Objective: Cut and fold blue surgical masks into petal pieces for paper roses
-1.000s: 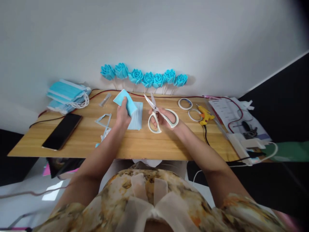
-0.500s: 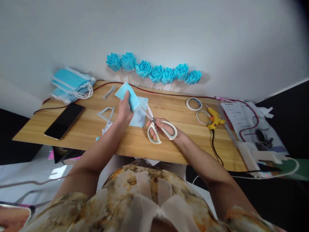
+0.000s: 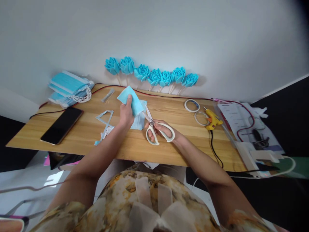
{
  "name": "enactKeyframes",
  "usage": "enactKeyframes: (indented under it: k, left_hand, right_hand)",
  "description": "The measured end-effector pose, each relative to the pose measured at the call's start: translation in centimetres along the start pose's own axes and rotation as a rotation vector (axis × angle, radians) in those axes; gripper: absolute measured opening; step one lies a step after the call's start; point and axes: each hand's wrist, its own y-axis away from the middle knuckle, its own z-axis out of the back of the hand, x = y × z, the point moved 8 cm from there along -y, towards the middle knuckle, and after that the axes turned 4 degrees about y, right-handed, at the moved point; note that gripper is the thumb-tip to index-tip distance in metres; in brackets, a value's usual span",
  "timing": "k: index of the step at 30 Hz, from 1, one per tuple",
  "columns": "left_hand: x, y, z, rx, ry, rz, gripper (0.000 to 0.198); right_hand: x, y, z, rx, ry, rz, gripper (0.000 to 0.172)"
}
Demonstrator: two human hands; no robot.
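Scissors (image 3: 151,122) have closed in on the blue fabric sheet (image 3: 135,102), blades parted at its near corner. Left hand (image 3: 126,113) pinches it above the table (image 3: 169,106) (thumb on top); right hand (image 3: 162,128) grips the spread handles. Apparently cutting, which calls for a taut edge.

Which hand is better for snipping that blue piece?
Probably the right hand: it holds the open scissors, blades close to the blue piece, which the left hand is holding.
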Motion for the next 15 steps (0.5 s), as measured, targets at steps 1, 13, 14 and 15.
enactKeyframes:
  k: [1, 13, 14, 15]
  left_hand:
    - [-0.1, 0.1, -0.2, 0.017, -0.009, -0.018, 0.052]
    - [0.7, 0.8, -0.8, 0.116, -0.107, -0.023, 0.050]
    - [0.8, 0.8, -0.9, 0.138, -0.103, -0.004, 0.050]
    - [1.0, 0.8, -1.1, 0.166, -0.094, 0.020, 0.051]
  right_hand:
    - [-0.1, -0.1, 0.1, -0.005, -0.001, -0.003, 0.062]
    - [-0.5, -0.6, 0.6, -0.033, -0.023, 0.014, 0.068]
    - [-0.6, -0.7, 0.7, -0.034, -0.024, 0.021, 0.068]
    - [-0.6, -0.7, 0.7, -0.035, -0.026, 0.026, 0.068]
